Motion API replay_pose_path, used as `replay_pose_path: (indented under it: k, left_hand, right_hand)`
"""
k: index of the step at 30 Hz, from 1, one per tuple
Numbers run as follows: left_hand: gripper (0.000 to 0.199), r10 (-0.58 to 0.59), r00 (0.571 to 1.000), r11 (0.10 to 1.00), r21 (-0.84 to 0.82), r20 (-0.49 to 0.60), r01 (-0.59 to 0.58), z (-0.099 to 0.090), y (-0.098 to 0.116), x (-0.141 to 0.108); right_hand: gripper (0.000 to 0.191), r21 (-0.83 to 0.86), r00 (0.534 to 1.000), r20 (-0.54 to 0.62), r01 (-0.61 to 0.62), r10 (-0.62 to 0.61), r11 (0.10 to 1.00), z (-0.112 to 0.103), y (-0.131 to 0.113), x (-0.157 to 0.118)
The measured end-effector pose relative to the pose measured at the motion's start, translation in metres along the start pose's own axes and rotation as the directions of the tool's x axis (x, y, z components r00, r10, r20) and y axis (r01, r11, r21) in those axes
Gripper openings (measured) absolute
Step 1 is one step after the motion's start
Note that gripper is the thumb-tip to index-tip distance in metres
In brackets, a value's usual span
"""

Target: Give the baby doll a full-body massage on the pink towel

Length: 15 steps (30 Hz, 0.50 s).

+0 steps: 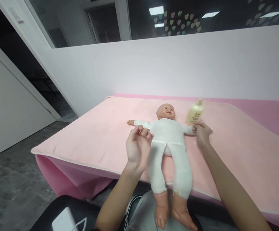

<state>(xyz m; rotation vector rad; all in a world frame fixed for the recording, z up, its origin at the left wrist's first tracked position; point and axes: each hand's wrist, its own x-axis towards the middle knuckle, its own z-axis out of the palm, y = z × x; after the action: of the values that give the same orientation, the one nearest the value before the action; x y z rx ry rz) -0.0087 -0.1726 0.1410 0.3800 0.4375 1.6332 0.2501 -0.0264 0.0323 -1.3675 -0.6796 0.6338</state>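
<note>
A baby doll (168,131) with a white cloth body lies on its back on the pink blanket (93,128), legs hanging past the near edge. My right hand (202,132) has its fingers closed around the end of the doll's arm on the right side, covering the doll's hand there. Palm up and fingers loosely curled, my left hand (139,146) hovers beside the doll's torso with nothing visible in it. Just beyond my right hand stands a pale yellow pump bottle (194,113), slightly tilted in view, its base close to the doll's arm.
A white wall (178,67) with a dark window (202,16) above it rises behind the table. Brighter pink cloth (262,117) shows under the blanket. At lower left, a white device with a cable (65,220) rests on a black seat (57,210). A white door (11,102) stands at left.
</note>
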Motion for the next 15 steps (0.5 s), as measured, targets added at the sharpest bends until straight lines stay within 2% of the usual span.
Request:
replay_pose_path:
  k: [3, 5, 8, 10, 12, 15]
  left_hand:
    - [0.014, 0.044, 0.999, 0.985, 0.167, -0.03, -0.038, -0.003, -0.022, 0.055]
    - [0.015, 0.065, 0.997, 0.939, 0.341, -0.043, -0.047, -0.013, -0.041, 0.097]
    - [0.01, 0.191, 0.982, 0.772, 0.618, -0.005, -0.147, -0.039, -0.066, 0.148]
    - [0.015, 0.232, 0.967, 0.632, 0.739, 0.107, -0.234, -0.06, -0.078, 0.169]
    - [0.019, 0.23, 0.952, 0.512, 0.806, 0.203, -0.296, -0.077, -0.083, 0.178]
    - [0.018, 0.23, 0.936, 0.421, 0.84, 0.266, -0.342, -0.089, -0.083, 0.178]
  right_hand:
    - [0.023, -0.005, 1.0, 0.017, 0.009, -0.009, 1.0, 0.001, 0.003, 0.001]
    - [0.022, 0.006, 1.0, 0.013, 0.013, -0.013, 1.0, 0.001, 0.005, 0.002]
    - [0.021, 0.012, 1.0, 0.01, 0.029, -0.029, 1.0, 0.002, 0.005, 0.001]
    - [0.022, 0.004, 1.0, 0.013, 0.023, -0.023, 1.0, 0.002, 0.003, -0.001]
    - [0.022, -0.002, 1.0, 0.016, 0.009, -0.009, 1.0, 0.002, 0.001, -0.003]
    - [0.019, -0.043, 0.999, 0.026, 0.038, -0.037, 0.998, 0.003, 0.001, -0.005]
